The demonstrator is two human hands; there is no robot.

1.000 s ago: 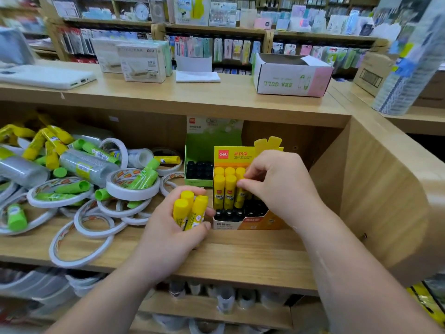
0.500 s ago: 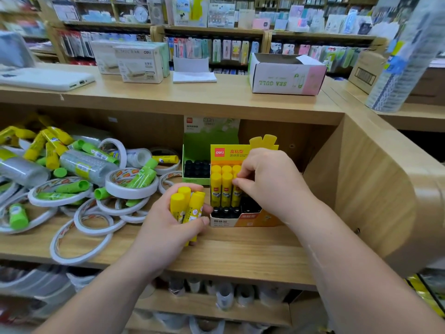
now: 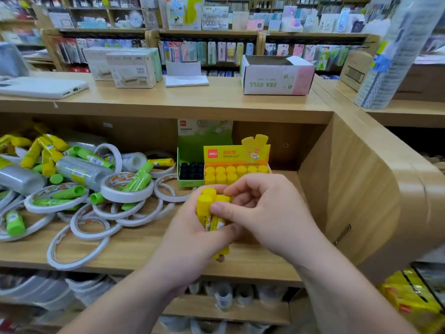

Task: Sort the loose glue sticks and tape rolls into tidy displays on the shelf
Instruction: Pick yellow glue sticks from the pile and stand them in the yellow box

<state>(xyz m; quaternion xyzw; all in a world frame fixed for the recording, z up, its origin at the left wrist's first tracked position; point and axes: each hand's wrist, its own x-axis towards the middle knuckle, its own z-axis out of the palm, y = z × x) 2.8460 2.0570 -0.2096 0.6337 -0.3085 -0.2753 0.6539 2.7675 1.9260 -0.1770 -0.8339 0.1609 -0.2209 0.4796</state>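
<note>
In the middle of the frame, low down, the left hand [image 3: 192, 235] wraps its fingers round a small bunch of glue sticks [image 3: 209, 208], caps up, just in front of the yellow box [image 3: 236, 154]. The right hand [image 3: 269, 213] curls in from the right and pinches the top of the bunch with thumb and fingers. I cannot tell which stick it has. The sticks look light, hard and smooth, so they may slip or roll. It seems best to take one by its sides near the cap and push it straight down into the box, beside the others. At the left of the frame, more sticks lie mixed with tape rolls [image 3: 127, 189] on the shelf [image 3: 144, 251].
</note>
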